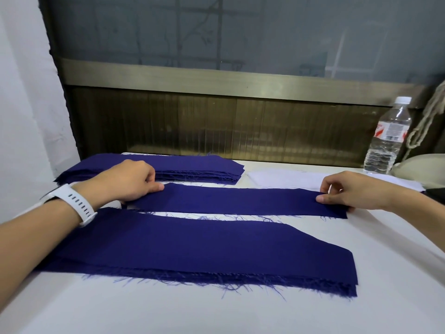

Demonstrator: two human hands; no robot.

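Note:
A narrow dark-blue fabric strip (236,201) lies stretched across the white table. My left hand (130,180), a white watch on its wrist, pinches the strip's left end with curled fingers. My right hand (346,190) pinches its right end between thumb and fingers. Nearer to me lies a wider blue fabric piece (192,249) with a frayed front edge and a slanted right corner. Behind my left hand sits a stack of blue fabric pieces (192,168).
A clear water bottle (387,138) stands at the back right beside a hanging rope (426,121). A white sheet (284,179) lies behind the strip. A brown panel (216,126) and window back the table (240,314); a white wall is at left.

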